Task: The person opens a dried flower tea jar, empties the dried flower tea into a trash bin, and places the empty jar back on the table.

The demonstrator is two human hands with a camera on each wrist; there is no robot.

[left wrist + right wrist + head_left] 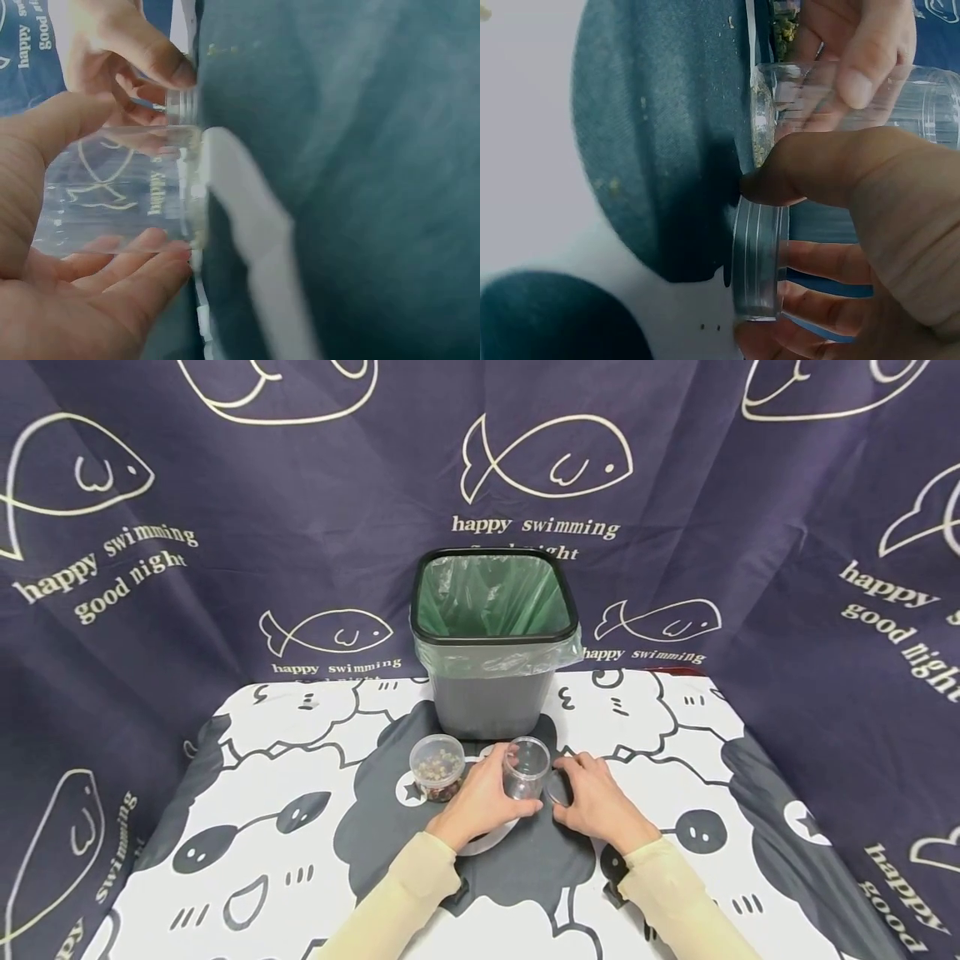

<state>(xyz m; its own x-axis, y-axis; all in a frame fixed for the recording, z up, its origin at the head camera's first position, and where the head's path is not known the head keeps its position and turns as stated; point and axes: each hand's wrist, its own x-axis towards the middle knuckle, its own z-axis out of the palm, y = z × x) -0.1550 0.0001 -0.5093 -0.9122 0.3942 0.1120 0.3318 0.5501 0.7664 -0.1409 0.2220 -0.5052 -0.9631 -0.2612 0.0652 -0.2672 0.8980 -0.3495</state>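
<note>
My left hand [478,800] grips a clear plastic jar [527,764] with thumb and fingers on opposite sides. The jar stands upright and open at the top on the cloth; in the right wrist view a few small bits show at its base. Just to its right, my right hand [602,803] holds a round clear lid [757,262] between thumb and fingers. This lid lies flat on the cloth, apart from the jar. Left of my left hand stands a second clear container [437,766] with pale and dark dried bits in it.
Behind the jars stands a grey bin [491,697] with a black rim and a green-looking clear liner. A sheep-print cloth [315,852] covers the table. Dark blue fish-print curtains [315,527] hang behind and at both sides.
</note>
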